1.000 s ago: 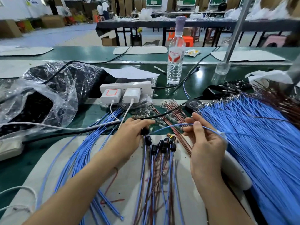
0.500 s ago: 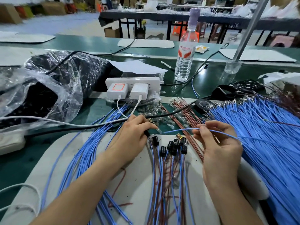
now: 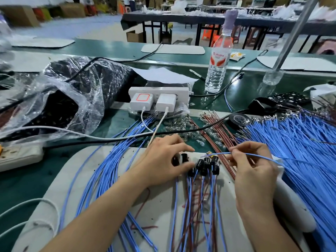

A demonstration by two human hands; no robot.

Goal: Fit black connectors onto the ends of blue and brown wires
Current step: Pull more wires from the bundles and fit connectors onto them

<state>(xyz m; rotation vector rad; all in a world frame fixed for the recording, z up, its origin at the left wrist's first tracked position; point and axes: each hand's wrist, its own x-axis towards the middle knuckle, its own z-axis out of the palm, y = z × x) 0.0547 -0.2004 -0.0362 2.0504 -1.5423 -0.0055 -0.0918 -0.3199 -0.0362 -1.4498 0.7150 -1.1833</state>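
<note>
1. The left hand (image 3: 163, 160) lies palm-down on the pale work mat (image 3: 87, 179), its fingers curled over two black connectors (image 3: 179, 159) at its fingertips; whether it actually grips them cannot be told.
2. The right hand (image 3: 252, 171) pinches a single blue wire (image 3: 218, 153) between thumb and forefinger, holding it raised above the mat. The wire's free end points left towards the left hand, and its length trails right into the large heap.
3. Between the two hands a cluster of fitted connectors (image 3: 206, 165) rests on the mat, each already on wire ends, with their blue and brown leads (image 3: 200, 206) running down towards the person.
4. A large heap of blue wires (image 3: 300, 151) fills the right side, the metal terminals at its far edge.
5. A smaller fan of blue wires (image 3: 101, 171) curves across the mat left of the left forearm.
6. A bundle of brown wires (image 3: 216, 131) lies on the green bench beyond the hands, just beside a scatter of small clear parts (image 3: 178, 126).
7. Farther back stand a white power strip (image 3: 158, 93) with two chargers plugged in, a water bottle (image 3: 218, 59), and a crumpled plastic bag (image 3: 60, 99) of dark parts on the left.
8. A black cable (image 3: 109, 140) crosses the bench just beyond the left hand.
</note>
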